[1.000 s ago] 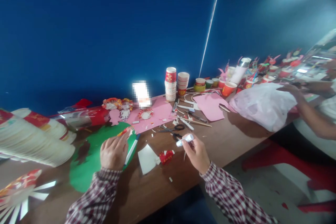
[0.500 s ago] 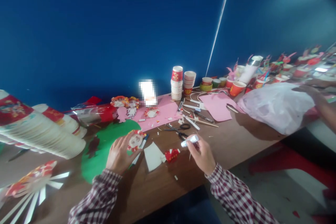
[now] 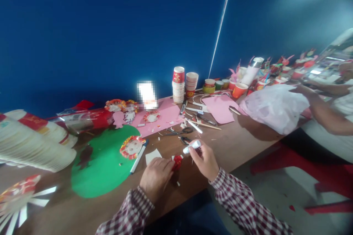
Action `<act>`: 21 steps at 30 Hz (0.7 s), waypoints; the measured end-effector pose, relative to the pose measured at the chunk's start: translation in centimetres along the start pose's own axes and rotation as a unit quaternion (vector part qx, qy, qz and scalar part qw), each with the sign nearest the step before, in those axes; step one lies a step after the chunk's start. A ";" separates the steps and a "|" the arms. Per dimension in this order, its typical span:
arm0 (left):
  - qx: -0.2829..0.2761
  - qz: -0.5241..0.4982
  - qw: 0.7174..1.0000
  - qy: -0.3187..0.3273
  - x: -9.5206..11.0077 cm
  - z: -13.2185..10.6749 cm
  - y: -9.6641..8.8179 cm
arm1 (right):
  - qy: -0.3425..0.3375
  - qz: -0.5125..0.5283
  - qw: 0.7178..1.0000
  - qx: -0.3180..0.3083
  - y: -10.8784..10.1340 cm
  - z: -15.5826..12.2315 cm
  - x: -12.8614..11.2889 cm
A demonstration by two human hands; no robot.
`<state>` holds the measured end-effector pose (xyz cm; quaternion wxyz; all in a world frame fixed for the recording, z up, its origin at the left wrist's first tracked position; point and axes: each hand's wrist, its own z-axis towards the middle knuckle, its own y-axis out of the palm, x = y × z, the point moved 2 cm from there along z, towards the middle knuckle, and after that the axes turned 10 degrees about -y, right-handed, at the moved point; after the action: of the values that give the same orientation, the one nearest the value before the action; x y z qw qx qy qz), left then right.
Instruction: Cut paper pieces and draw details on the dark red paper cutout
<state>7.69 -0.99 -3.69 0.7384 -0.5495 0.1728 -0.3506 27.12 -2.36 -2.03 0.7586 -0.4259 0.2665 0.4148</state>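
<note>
My right hand [image 3: 206,161] is closed around a white glue stick [image 3: 191,147], held above the table between thumb and fingers. My left hand [image 3: 157,178] lies palm down with its fingers stretched out; the fingertips reach a small red paper piece [image 3: 177,162]. Beneath that hand is a white paper piece [image 3: 153,155], partly covered. A frilled red-and-yellow paper disc [image 3: 132,147] rests on the green paper circle [image 3: 102,172], and beside it lies a white marker with a blue cap [image 3: 138,158]. Black-handled scissors [image 3: 184,132] lie just beyond my hands.
Stacked paper cups [image 3: 41,147] lean at the left, near a cup cut into strips [image 3: 24,198]. Pink paper [image 3: 165,112] and more cup stacks [image 3: 178,86] stand along the blue wall. At right, another person's arm [image 3: 325,110] is by a plastic bag [image 3: 275,108], above a red stool [image 3: 303,158].
My left hand has let go of the frilled disc, now on the green circle, and moved right to the white and red paper. My right hand keeps the glue stick. The view has shifted right.
</note>
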 end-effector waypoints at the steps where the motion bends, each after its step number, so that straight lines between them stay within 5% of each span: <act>1: 0.005 0.012 1.000 0.008 0.1 0.2 -0.1 | 0.001 0.001 1.000 0.001 -0.1 0.0 0.0; 4: 0.039 0.035 0.999 -0.006 0.1 0.8 -0.2 | 0.007 0.007 1.000 0.010 -0.4 0.2 0.1; 9: 0.037 -0.026 0.988 -0.145 -0.2 1.4 0.5 | 0.007 0.014 0.999 0.030 -0.9 0.7 0.4; 14: -0.022 0.039 0.992 -0.121 0.1 1.8 0.8 | 0.028 0.023 0.999 -0.002 -0.3 0.5 0.7; 21: 0.026 -0.010 0.995 -0.094 0.0 1.5 0.7 | -0.003 -0.028 0.999 -0.029 0.4 1.3 0.3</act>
<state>8.87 0.10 -3.83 0.7620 -0.5623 0.0876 -0.3091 27.01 -1.01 -1.76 0.7582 -0.4538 0.2396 0.4023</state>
